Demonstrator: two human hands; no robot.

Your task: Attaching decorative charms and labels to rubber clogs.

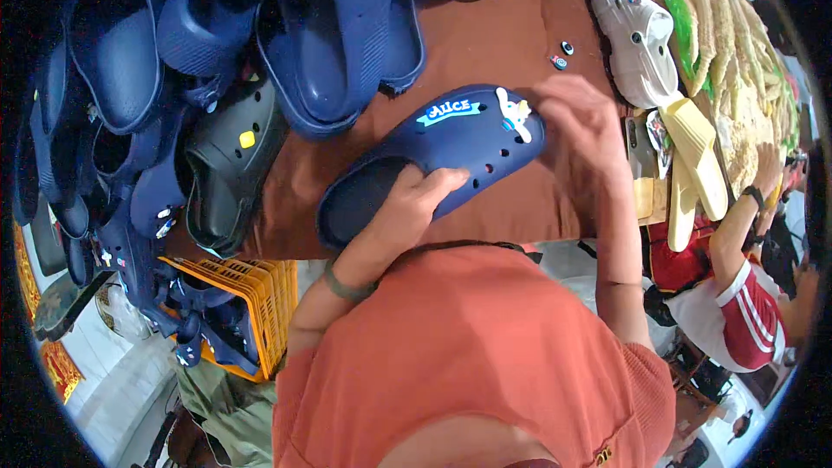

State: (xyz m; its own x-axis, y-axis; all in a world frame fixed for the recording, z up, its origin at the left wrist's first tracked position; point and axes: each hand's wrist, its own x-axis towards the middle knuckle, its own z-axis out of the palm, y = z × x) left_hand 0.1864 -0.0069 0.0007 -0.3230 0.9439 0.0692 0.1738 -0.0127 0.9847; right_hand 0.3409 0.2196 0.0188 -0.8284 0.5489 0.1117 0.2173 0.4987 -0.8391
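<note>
A navy foam clog [459,143] lies tilted over the brown cloth in front of me, its toe to the upper right. My left hand [412,204] is closed on its near side, with the thumb on top by the holes. A white long-eared character charm [514,114] sits at the toe, and a lettered ribbon charm [449,111] is on the upper. Beside the toe is my right hand [589,121], fingers bent and smeared by motion; whether they hold anything is unclear. Just beyond it, two small round charms [562,55] rest on the cloth.
Navy slides and clogs [338,43] are heaped at the left and far side, with a black clog [230,169] nearer. A white clog [637,35] and cream slides [693,156] lie right. An orange crate [276,303] stands lower left. Another person [732,321] works at right.
</note>
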